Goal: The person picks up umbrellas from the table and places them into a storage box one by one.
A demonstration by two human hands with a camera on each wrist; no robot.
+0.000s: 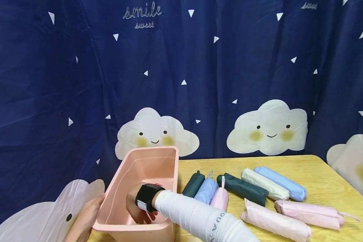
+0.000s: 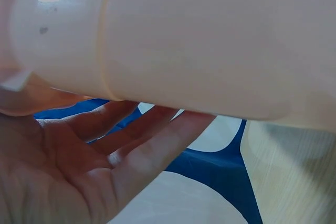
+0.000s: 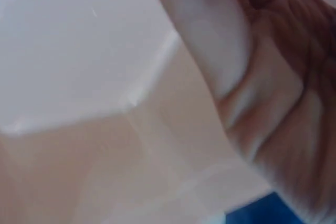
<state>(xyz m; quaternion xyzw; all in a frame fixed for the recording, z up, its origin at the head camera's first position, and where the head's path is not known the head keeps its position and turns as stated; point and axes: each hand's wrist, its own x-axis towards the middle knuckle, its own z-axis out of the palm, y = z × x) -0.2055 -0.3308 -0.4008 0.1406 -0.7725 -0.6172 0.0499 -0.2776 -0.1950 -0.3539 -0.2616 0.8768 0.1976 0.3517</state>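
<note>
At the left we see the left hand against the outside of a deep, pale pink plastic bin, its palm spread and its fingers fairly straight, touching the wall. The bin stands near the left edge of the yellow wood-grain surface. Inside it hangs the right hand, fingers loosely bent; we see nothing in its hold. A black wristband circles that wrist, and a white sleeve crosses the bin's right rim.

Just right of the bin, we find three short folded fabric umbrellas side by side: dark green, periwinkle blue and pink, the lower ends of the trio meeting the sleeve in our view. Next, a longer dark green umbrella lies aslant, then a cream umbrella. Nearer the front edge is a pale pink umbrella. A light blue umbrella lies beside the cream one, towards the far right corner, and a pink umbrella with a thin strap lies towards the right edge.
</note>
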